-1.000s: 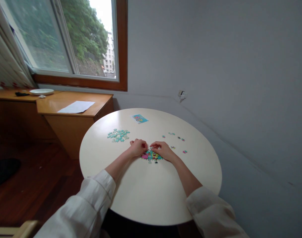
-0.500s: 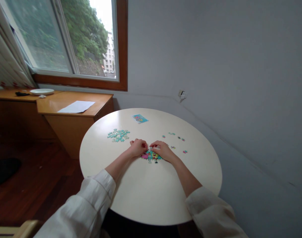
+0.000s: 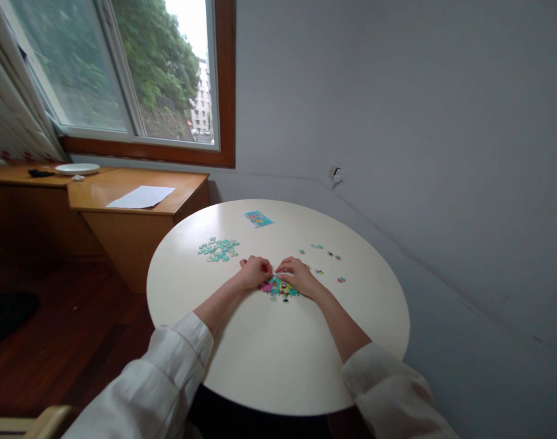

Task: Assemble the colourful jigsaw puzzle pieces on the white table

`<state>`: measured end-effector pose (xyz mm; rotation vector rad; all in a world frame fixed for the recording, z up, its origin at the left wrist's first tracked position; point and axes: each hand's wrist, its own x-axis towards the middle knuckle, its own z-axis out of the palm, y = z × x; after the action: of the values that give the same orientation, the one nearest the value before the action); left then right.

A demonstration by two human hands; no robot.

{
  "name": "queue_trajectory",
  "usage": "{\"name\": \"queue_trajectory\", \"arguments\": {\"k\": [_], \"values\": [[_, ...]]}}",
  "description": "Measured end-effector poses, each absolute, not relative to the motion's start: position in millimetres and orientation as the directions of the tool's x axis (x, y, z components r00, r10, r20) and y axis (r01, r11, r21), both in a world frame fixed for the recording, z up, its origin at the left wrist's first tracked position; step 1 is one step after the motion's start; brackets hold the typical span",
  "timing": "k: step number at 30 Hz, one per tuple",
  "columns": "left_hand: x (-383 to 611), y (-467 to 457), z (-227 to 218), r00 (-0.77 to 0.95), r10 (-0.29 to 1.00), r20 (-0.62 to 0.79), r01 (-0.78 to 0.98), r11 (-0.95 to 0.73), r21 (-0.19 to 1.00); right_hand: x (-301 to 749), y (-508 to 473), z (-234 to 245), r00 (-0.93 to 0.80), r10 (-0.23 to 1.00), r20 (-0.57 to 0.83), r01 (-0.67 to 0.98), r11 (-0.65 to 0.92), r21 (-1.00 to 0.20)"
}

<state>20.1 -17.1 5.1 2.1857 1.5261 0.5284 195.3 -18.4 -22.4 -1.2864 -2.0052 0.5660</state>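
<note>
A partly joined jigsaw puzzle (image 3: 283,287), with a yellow cartoon figure and pink and teal parts, lies flat on the round white table (image 3: 278,360). My left hand (image 3: 256,272) is closed at the puzzle's upper left edge, its fingers curled; whatever they pinch is hidden. From the other side my right hand (image 3: 301,277) bends its thumb and fingers down onto the puzzle's upper edge, gripping it and covering part of the right side. Both sets of fingertips nearly meet above the puzzle.
A pile of teal puzzle pieces (image 3: 218,249) lies left of my hands, and several loose pieces are scattered at the right, including a pink one (image 3: 341,280). Farther back is a small picture card (image 3: 258,219). A wooden desk (image 3: 118,183) holds a paper sheet (image 3: 141,197).
The joined puzzle has shifted very slightly to the left under my fingers. My right fingertips have moved slightly; my left hand looks the same.
</note>
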Motion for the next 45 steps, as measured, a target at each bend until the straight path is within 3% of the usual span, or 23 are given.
{"name": "queue_trajectory", "arguments": {"k": [17,25,33,40,45], "values": [[19,-18,7,0.333,0.941,0.056,0.781,-0.308,0.544,194,-19,-20,-0.208,0.937,0.280,0.762,0.335,-0.555],[18,-17,6,0.341,0.938,0.064,0.772,-0.319,0.550,195,-19,-21,-0.217,0.938,0.271,0.674,0.345,-0.653],[18,-17,5,0.338,0.939,0.067,0.781,-0.320,0.536,199,-9,-28,-0.105,0.950,0.293,0.468,0.307,-0.829],[18,-19,2,0.423,0.885,0.196,0.693,-0.455,0.558,201,-4,-30,-0.081,0.947,0.311,0.424,0.315,-0.849],[19,-18,1,0.492,0.848,0.196,0.665,-0.512,0.544,201,-5,-31,-0.071,0.947,0.313,0.429,0.313,-0.848]]}}
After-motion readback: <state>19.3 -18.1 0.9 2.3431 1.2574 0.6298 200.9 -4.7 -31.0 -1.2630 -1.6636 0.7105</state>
